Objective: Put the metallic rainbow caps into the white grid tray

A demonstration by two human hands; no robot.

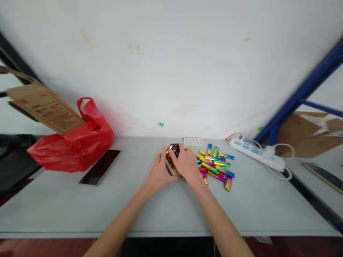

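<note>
Between my hands stands a packed block of shiny gold lighters (168, 156) with dark tops. My left hand (158, 173) curves around its left and near side, thumb stretched toward the front. Over its right side lies my right hand (187, 165), fingers bent at the dark tops. Both hands hide much of the block, so its base and exact contents cannot be made out. Just right of my right hand, a loose pile of metallic lighters (210, 167) in yellow, green, blue, pink and red lies on the grey table (134, 210).
A white tray with small holes (193, 141) lies against the wall. A phone (100, 167), a red plastic bag (77, 146) and a cardboard box (48, 107) are on the left. On the right lies a white power strip (255, 154) with cables, near a blue metal frame (292, 98).
</note>
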